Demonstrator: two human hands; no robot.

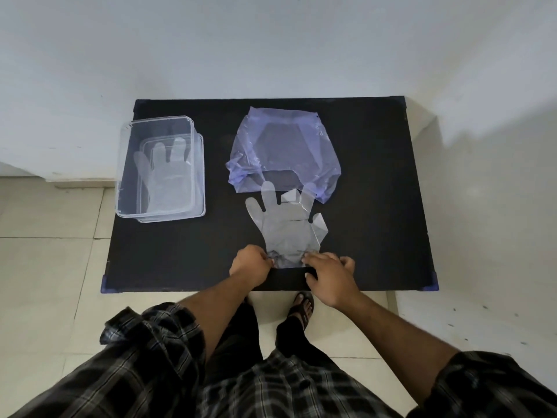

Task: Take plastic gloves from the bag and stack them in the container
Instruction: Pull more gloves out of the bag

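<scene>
On the black rectangular bench, both hands pinch the crumpled cuff of a clear plastic glove: the left hand at its left corner, the right hand at its right. The glove lies flat, its fingertips overlapping the mouth of the translucent purple plastic bag. Well to the left, a clear rectangular plastic container holds another clear glove.

Left hand and right hand, fingers pinched.
</scene>
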